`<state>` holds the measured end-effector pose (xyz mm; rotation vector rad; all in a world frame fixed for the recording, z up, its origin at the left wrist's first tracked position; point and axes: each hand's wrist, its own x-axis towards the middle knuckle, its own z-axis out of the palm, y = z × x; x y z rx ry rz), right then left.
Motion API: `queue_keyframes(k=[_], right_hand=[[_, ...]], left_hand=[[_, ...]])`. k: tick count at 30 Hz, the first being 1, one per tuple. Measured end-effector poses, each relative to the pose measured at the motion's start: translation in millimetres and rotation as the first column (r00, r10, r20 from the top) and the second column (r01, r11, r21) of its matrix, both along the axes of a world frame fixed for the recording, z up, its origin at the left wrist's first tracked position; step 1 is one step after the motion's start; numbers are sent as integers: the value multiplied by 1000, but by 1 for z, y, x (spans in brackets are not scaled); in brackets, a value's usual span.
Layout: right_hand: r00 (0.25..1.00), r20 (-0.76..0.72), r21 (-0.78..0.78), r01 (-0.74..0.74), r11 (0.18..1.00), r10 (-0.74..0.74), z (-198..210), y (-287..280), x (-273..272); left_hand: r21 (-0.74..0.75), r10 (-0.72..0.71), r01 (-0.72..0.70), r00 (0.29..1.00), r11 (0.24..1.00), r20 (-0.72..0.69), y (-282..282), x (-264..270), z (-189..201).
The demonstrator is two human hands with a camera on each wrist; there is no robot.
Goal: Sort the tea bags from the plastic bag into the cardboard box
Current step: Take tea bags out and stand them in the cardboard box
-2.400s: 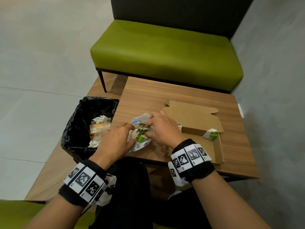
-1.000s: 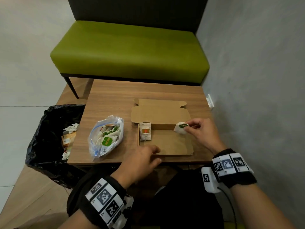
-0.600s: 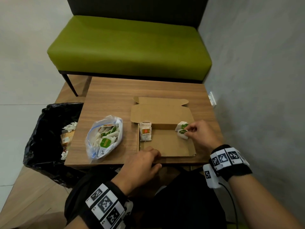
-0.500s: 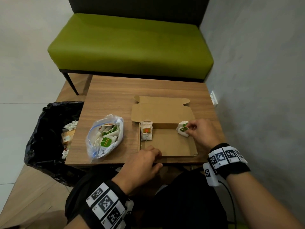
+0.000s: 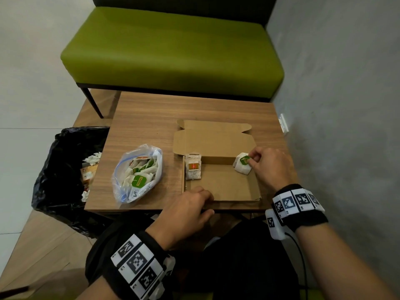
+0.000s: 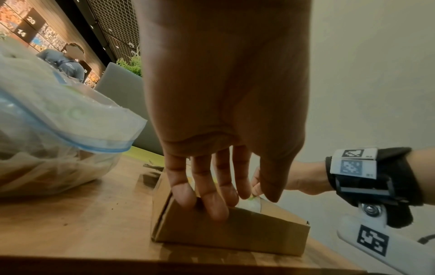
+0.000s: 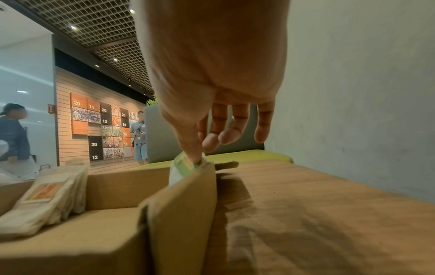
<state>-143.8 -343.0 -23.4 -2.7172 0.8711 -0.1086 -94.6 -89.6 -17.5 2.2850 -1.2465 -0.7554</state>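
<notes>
An open cardboard box (image 5: 225, 187) lies on the wooden table (image 5: 151, 118), its lid (image 5: 213, 139) folded back. Orange-tagged tea bags (image 5: 193, 167) stand in its far left corner. A green-tagged tea bag (image 5: 242, 165) sits in the far right corner, and my right hand (image 5: 251, 160) pinches its tag between thumb and forefinger (image 7: 196, 154). My left hand (image 5: 194, 202) rests its fingertips (image 6: 216, 210) on the box's near wall (image 6: 223, 232). The clear plastic bag (image 5: 138, 174) with several tea bags lies left of the box.
A black bin bag (image 5: 62, 174) with rubbish stands against the table's left side. A green bench (image 5: 173, 50) runs behind the table, and a grey wall (image 5: 346, 126) closes the right side. People stand far off in the wrist views.
Both hands left the plastic bag. The right hand carried a green-tagged tea bag to the box's far right corner and lowered it there. The left hand moved to the box's near wall.
</notes>
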Motion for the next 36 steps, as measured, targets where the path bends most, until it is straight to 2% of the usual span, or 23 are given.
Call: queue_keyframes(k=[8,12,17,20,23,25,27,29,33,36], right_hand=[[999,39,3,19,1000,-19,1,0,0],[999,12,66,38,997,-39,4,-2,0],[999,-18,125,38,991,-36,4,0,-2],[999,8,136,32,990,-33,11,4,-1],[996,84,129,-48,990,37,26,16,5],[982,142,131,-140,981,121,37,32,13],[964,179,161,-227,960,198,45,55,22],[949,160,218,-301,928,270,50,85,32],[897,144,386,-439,811,417,47,151,52],[853,132,289,-521,803,505,34,188,68]], left_hand=[[-2,-19,19,1000,1000,12,2,0,4],[-30,-13,12,1000,999,-25,7,1,12],[-82,59,-65,996,994,-70,21,8,29],[-129,168,-174,984,976,-56,36,17,44],[-218,337,-330,942,918,-9,60,33,59],[-251,431,-399,898,882,86,78,47,63],[-234,505,-459,841,857,196,96,60,58],[-149,533,-512,805,846,260,111,70,50],[-28,505,-516,823,856,261,124,76,33],[-28,500,-507,835,861,229,124,74,26]])
